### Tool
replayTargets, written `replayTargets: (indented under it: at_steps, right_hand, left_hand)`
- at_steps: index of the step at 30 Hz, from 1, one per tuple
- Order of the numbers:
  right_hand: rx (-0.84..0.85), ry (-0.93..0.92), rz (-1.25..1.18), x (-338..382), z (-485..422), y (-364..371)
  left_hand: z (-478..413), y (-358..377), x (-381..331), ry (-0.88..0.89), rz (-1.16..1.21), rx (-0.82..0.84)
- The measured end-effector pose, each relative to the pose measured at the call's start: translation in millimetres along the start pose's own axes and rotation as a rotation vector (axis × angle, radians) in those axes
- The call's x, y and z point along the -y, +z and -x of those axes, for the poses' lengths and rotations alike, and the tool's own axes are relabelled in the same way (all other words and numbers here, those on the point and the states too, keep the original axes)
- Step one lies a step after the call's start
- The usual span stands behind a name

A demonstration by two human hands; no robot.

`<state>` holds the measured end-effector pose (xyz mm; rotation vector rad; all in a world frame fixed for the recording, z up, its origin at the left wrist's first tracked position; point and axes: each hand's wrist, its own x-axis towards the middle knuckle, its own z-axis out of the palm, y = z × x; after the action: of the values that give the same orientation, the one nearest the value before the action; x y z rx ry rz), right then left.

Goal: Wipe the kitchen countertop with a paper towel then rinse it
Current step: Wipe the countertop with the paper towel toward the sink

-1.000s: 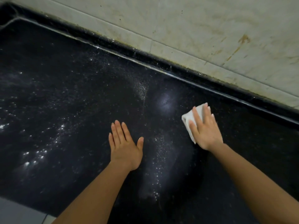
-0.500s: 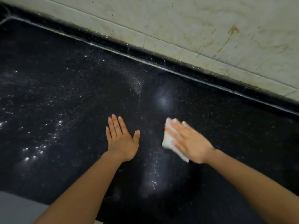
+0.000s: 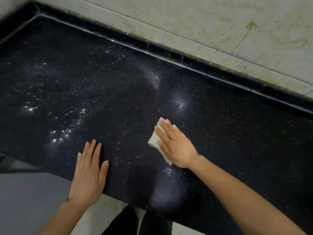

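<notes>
A black speckled countertop (image 3: pixel 237 133) fills most of the view, with white droplets and streaks scattered across its left and middle. My right hand (image 3: pixel 176 145) lies flat with straight fingers on a folded white paper towel (image 3: pixel 155 139), pressing it to the counter near the middle. The towel shows at my fingertips and along the left side of my palm. My left hand (image 3: pixel 89 173) rests flat and open on the counter near its front edge, holding nothing.
A raised black lip (image 3: pixel 186 56) runs along the back of the counter under a stained pale tiled wall (image 3: pixel 220 22). The front edge of the counter (image 3: pixel 118 199) drops to a light floor (image 3: pixel 30 200), where dark trouser legs (image 3: pixel 128 223) show.
My right hand has slid the towel from the right toward the middle and nearer the front. The view has tilted down, so the counter's front edge and floor now show.
</notes>
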<state>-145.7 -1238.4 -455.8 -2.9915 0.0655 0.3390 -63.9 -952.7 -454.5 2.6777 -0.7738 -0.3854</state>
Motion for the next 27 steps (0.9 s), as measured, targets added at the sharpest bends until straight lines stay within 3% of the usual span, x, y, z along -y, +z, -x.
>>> replayTargets:
  at_steps: [2,7,10,13,18,21,23,27]
  right_hand:
    - [-0.003,0.005,0.03,-23,-5,-8]
    - [-0.028,0.62,-0.071,-92,0,-21]
    - [-0.059,0.793,-0.162,-83,15,-12]
    - [-0.119,0.782,-0.124,-28,27,5]
    - [-0.091,0.436,-0.128,82,35,17]
    - [-0.037,0.282,-0.16,86,37,10]
    - [-0.043,0.317,-0.087,61,40,9]
    - [-0.051,0.729,-0.128,-6,64,10]
  left_hand:
    - [4,3,5,0.023,-0.044,-0.011]
    - [4,13,11,0.059,-0.152,-0.039]
    - [4,14,12,0.074,-0.124,-0.065]
    - [4,15,13,0.079,-0.103,-0.085]
    - [3,18,14,0.081,-0.086,-0.091]
    - [4,18,15,0.081,-0.08,-0.091]
    - [4,18,15,0.085,-0.082,-0.09]
    - [3,17,14,0.092,-0.09,-0.089]
